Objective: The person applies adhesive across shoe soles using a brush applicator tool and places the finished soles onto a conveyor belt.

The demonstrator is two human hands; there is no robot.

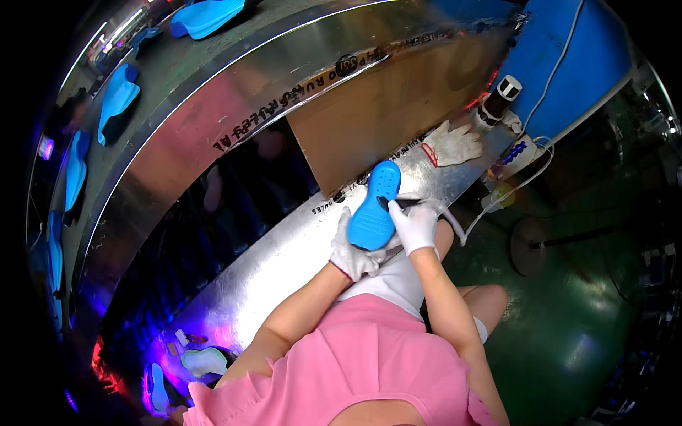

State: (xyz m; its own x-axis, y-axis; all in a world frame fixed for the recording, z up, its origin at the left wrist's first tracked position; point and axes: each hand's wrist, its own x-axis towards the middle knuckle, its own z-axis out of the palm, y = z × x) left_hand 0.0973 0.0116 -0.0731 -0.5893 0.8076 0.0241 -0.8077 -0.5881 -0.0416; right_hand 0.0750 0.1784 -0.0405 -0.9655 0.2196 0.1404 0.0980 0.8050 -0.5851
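A bright blue shoe sole (373, 220), ridged at the near end and dotted with small marks at the far end, is tilted above my lap. My left hand (349, 250), in a white glove, is closed around its near-left edge. My right hand (415, 227), also gloved in white, is closed on a slim black tool (399, 203). The tool's dark tip is at the right side of the sole's middle; whether it touches cannot be made out. My right palm hides part of the tool.
Brown cardboard (391, 113) covers part of the metal bench (277, 273). A spare white glove (455, 145) lies near a dark bottle (501, 96). A white cord (490, 209) hangs at the right. Several blue soles (117, 99) sit on the curved belt (160, 85).
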